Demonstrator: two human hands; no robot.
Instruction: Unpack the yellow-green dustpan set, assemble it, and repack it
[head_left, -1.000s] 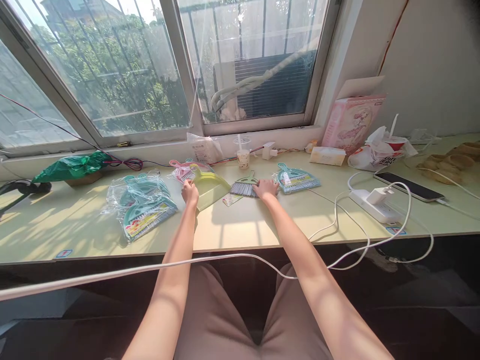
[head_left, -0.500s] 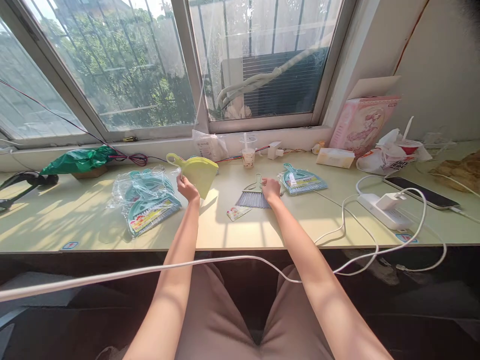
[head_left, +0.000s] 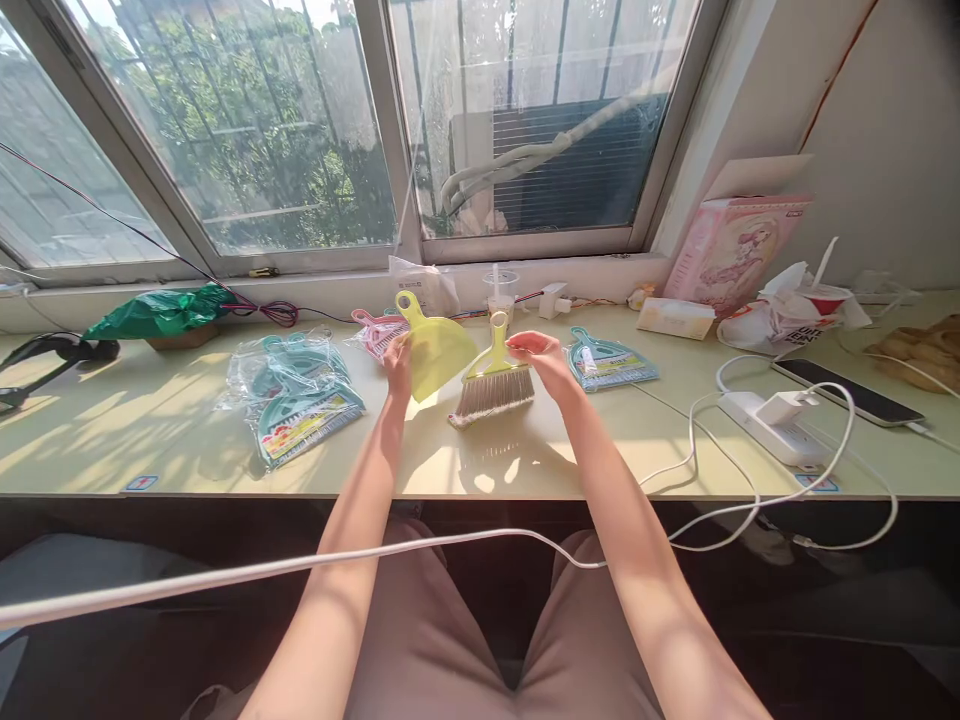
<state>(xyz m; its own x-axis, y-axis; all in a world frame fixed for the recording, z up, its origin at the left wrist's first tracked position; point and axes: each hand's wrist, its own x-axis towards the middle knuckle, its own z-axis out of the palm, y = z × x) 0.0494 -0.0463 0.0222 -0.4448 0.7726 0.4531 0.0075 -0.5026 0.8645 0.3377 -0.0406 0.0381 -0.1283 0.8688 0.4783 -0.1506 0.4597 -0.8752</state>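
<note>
While in hands (head_left: 551, 362), dustpan (head_left: 439, 348) (yellow), brush (head_left: 495, 390).

Yellow-green dustpan (head_left: 437, 352), handle uppermost, and just beside it a similarly coloured brush (head_left: 495, 371), brownish bristles (head_left: 492, 395) pointing down.

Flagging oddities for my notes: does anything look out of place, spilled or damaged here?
The white cable looks out of place: it dangles beyond the table's front edge, crossing the left forearm in view.
</note>
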